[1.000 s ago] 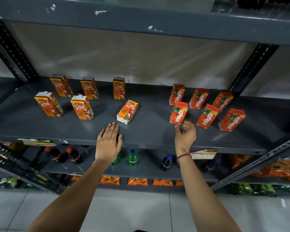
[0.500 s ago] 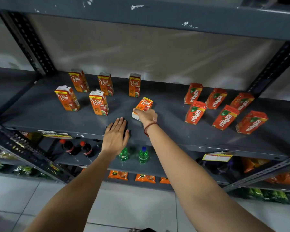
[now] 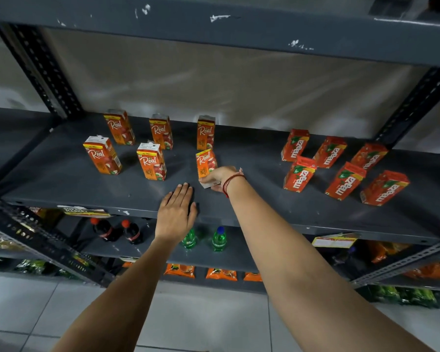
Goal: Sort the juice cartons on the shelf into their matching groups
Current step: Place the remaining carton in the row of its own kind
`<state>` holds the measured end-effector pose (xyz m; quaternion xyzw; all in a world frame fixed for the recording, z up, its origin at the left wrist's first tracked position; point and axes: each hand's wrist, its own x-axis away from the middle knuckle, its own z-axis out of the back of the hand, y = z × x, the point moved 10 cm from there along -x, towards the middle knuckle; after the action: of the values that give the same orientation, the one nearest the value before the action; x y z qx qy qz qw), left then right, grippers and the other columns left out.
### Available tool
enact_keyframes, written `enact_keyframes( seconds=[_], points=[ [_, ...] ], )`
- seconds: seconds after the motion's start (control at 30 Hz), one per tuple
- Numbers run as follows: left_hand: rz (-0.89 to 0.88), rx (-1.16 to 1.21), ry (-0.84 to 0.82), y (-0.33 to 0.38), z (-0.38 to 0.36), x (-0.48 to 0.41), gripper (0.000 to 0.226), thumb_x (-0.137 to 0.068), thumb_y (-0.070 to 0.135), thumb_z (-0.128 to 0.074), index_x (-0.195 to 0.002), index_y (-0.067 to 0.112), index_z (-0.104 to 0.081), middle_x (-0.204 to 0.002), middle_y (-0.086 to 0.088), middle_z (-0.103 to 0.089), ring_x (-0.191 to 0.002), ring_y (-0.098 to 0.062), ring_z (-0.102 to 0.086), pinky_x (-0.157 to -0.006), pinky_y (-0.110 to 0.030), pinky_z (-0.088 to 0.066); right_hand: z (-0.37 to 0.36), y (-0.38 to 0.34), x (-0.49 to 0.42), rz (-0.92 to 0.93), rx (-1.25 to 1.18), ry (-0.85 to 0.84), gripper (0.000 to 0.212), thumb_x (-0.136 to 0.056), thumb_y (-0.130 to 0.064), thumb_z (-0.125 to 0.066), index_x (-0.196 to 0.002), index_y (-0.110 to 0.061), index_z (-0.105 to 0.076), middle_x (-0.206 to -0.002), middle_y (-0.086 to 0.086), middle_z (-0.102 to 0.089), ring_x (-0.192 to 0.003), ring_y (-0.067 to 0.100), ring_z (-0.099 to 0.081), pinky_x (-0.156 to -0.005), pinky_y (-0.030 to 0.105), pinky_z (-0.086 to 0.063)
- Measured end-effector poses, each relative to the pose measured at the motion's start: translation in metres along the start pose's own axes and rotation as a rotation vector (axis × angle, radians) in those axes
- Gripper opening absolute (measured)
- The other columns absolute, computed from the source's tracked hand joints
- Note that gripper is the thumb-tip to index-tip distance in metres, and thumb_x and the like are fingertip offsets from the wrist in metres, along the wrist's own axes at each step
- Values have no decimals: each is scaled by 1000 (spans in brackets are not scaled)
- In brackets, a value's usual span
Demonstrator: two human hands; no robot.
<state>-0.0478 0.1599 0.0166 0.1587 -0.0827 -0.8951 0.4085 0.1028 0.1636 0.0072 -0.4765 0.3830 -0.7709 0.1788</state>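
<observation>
6 Real cartons [image 3: 151, 165], 6 Maaza cartons [image 3: 346, 181]; R hand [image 3: 215, 177] grips 1 Real.

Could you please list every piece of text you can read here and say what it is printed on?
"Real": six cartons at left, e.g., including the one the right hand holds.
"maaza": six cartons at right, e.g..
"SUPER MARKET": shelf-edge tag.
Yellow tag and small carton print: too blurred.

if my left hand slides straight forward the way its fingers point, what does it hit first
Probably the orange Real juice carton held by the right hand; the flat left hand points slightly right of the neighbouring carton, though depth is unclear.
</observation>
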Motion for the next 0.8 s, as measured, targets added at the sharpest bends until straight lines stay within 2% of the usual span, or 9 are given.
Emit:
enact_keyframes(
  seconds=[0.17,0.33,0.43,0.57,0.7,0.8],
  points=[
    [-3,-7,10,0,0,0,55,-91,32,-26,-127,0,-52,-133,-19,-54,-125,-30,-49,-102,-46,-39,-9,6,18,90,-283,-112,50,-72,12,-70,-118,10,-51,-125,24,-59,-114,32,-59,-89,31,-51],
    [-1,-18,11,-1,-1,0,55,-92,32,-25,-128,0,-51,-133,-18,-55,-125,-30,-49,-103,-46,-39,-13,11,42,218,-451,-194,45,-76,10,-67,-117,0,-51,-126,21,-59,-117,29,-57,-91,28,-47],
    [3,-23,7,-1,-2,0,55,-92,32,-25,-128,0,-51,-133,-19,-54,-125,-30,-49,-103,-46,-39,-13,14,51,250,-491,-220,38,-76,8,-68,-108,-4,-54,-123,21,-60,-116,29,-58,-92,28,-47],
    [5,-25,9,0,-1,1,55,-92,32,-24,-129,0,-50,-134,-19,-53,-125,-30,-49,-103,-46,-38,-10,12,55,288,-504,-227,34,-75,8,-68,-101,-8,-53,-109,14,-62,-116,29,-58,-92,29,-48],
    [6,-28,13,0,-1,1,55,-92,32,-24,-129,0,-50,-133,-19,-54,-125,-31,-49,-103,-46,-38,-8,10,55,298,-509,-233,35,-75,8,-68,-103,-7,-53,-116,18,-62,-116,29,-58,-95,30,-48],
    [10,-31,16,0,0,1,55,-92,32,-24,-128,0,-51,-132,-19,-55,-124,-30,-50,-102,-46,-39,-9,7,53,314,-530,-259,31,-75,9,-69,-98,-6,-54,-99,7,-66,-111,27,-60,-83,24,-53]
  ],
)
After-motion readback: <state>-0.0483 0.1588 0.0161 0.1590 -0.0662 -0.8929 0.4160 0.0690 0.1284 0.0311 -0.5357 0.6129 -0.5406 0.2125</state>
